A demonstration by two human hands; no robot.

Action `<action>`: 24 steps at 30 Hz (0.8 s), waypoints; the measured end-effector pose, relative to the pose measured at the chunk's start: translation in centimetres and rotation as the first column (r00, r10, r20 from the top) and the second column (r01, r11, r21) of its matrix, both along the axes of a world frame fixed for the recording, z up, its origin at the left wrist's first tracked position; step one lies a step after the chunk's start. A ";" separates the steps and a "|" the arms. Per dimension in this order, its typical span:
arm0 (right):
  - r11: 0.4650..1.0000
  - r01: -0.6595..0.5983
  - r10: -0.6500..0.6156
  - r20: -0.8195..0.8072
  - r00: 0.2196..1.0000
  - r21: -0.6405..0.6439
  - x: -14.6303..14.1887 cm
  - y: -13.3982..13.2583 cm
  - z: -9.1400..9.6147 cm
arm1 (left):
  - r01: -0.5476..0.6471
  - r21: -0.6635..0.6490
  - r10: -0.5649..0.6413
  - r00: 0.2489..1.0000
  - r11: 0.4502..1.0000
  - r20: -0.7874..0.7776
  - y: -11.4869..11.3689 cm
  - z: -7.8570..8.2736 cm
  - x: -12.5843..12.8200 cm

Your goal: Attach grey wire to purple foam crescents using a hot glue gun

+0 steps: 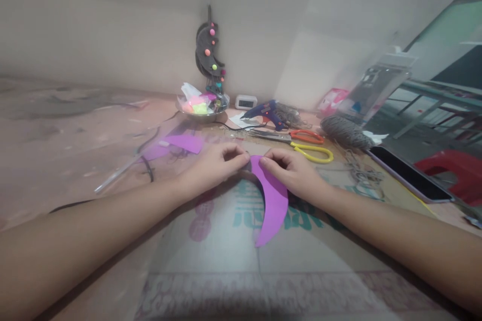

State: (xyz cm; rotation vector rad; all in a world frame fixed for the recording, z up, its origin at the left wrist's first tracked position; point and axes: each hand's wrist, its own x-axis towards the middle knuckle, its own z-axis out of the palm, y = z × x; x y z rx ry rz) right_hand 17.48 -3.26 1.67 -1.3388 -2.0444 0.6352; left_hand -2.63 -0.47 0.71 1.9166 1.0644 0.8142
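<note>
A purple crescent-shaped piece [276, 200], flat like craft foam or card, hangs tip-down above the printed cardboard. My right hand [295, 170] pinches its upper edge between thumb and fingers. Just left of that edge, my left hand [226, 163] is closed in a pinch, its fingertips close to the crescent's upper end. Something small and dark shows by those fingertips, too blurred to name. Beyond my hands lie scissors [276, 135] with one orange and one yellow handle.
A blue glue gun [266, 113] rests behind the scissors, near a metal bowl [203, 116] and a small digital clock [246, 102]. Grey yarn [344, 131] and a phone [410, 173] lie to the right. Purple scraps [184, 143] and a glue stick [116, 175] are at left. A grey decorated crescent [206, 52] stands against the wall.
</note>
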 end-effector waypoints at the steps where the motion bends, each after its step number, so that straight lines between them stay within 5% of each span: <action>1: 1.000 -0.005 0.005 0.000 1.000 0.001 0.0 0.0 0.0 | 0.002 0.010 -0.002 1.000 1.000 0.000 0.0 -0.1 0.0; 9: 0.993 -0.058 0.049 -0.088 0.995 -0.103 0.2 0.4 0.2 | -0.022 0.065 0.018 0.998 0.998 0.058 -0.4 0.6 -0.1; 13: 0.978 -0.065 0.021 -0.216 0.976 -0.197 0.6 0.6 0.7 | -0.047 -0.026 0.052 0.967 0.999 0.251 0.1 0.0 0.0; 15: 0.996 -0.006 -0.016 -0.242 0.970 -0.088 0.9 0.5 1.4 | -0.048 -0.115 0.086 0.932 0.992 0.353 0.4 -0.4 0.0; 17: 0.981 0.072 -0.041 -0.173 0.984 0.177 1.4 0.4 2.2 | -0.028 -0.141 0.079 0.925 0.990 0.371 0.5 -0.6 0.0; 20: 0.813 -0.017 -0.025 0.065 0.998 0.582 2.3 0.4 2.6 | 0.025 -0.113 0.009 0.957 0.993 0.289 0.2 -0.5 -0.1; 24: 0.646 -0.230 -0.027 0.322 0.946 0.728 3.2 0.7 1.6 | 0.069 -0.119 -0.035 0.962 0.991 0.270 -0.2 -0.3 -0.4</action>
